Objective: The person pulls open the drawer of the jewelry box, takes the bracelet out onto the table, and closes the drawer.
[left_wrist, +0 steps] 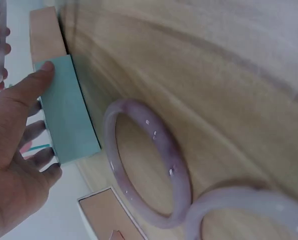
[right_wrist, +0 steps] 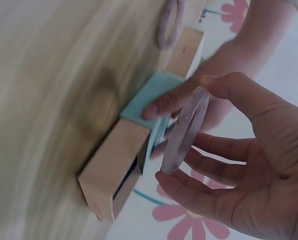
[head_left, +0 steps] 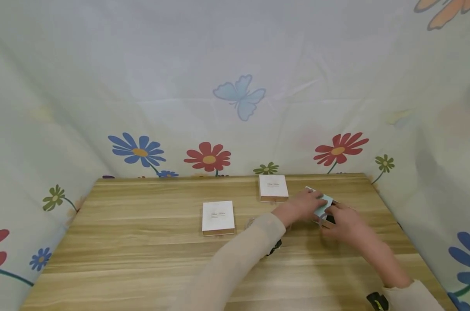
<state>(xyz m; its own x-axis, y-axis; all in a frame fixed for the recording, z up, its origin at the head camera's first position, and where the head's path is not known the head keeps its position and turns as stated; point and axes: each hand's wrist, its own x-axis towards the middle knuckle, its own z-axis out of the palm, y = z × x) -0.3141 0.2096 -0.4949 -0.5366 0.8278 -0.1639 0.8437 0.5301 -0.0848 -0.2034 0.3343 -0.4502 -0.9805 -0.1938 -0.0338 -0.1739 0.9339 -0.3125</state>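
My left hand [head_left: 303,205] grips a turquoise box sleeve [left_wrist: 71,110], its thumb on the near side and its fingers around the far side. A brown drawer [right_wrist: 111,160] sticks out of the sleeve, with a dark interior partly visible. In the right wrist view, my right hand [right_wrist: 244,160] holds a pale lilac bangle [right_wrist: 175,145] between thumb and fingertips, beside the box. On the table in the left wrist view lie a mottled purple bangle [left_wrist: 168,147] and a paler bangle [left_wrist: 229,193], cut off by the frame edge.
Two white-topped boxes with brown sides stand on the wooden table [head_left: 141,259]: one box [head_left: 218,216] left of my hands, another box [head_left: 273,186] farther back. A flower-patterned curtain [head_left: 235,52] hangs behind the table and on both sides.
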